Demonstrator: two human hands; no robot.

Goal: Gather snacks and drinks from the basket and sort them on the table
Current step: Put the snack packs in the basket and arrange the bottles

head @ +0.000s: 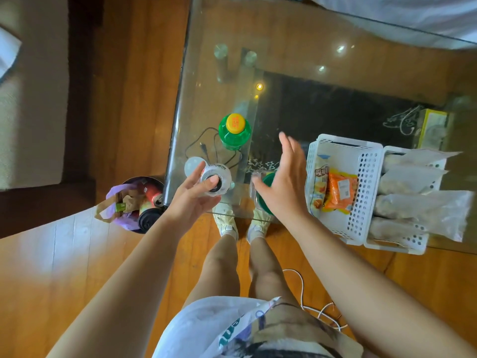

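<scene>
My left hand (197, 193) grips a white drink can (216, 177) at the glass table's (296, 34) near left corner. A green bottle with an orange cap (234, 131) stands upright just beyond it. My right hand (285, 182) hovers with fingers straight over a clear container with a green lid (259, 188) near the table's front edge; contact is unclear. To the right, a white perforated basket (366, 184) holds a pale snack bag (320, 177) and an orange snack packet (339, 191).
A second white basket (402, 244) further right holds several clear bags of food (423, 202). A full waste bin (139, 202) stands on the wooden floor left of the table. A white round object (192, 165) lies beside the can. White cable (322, 311) lies by my feet.
</scene>
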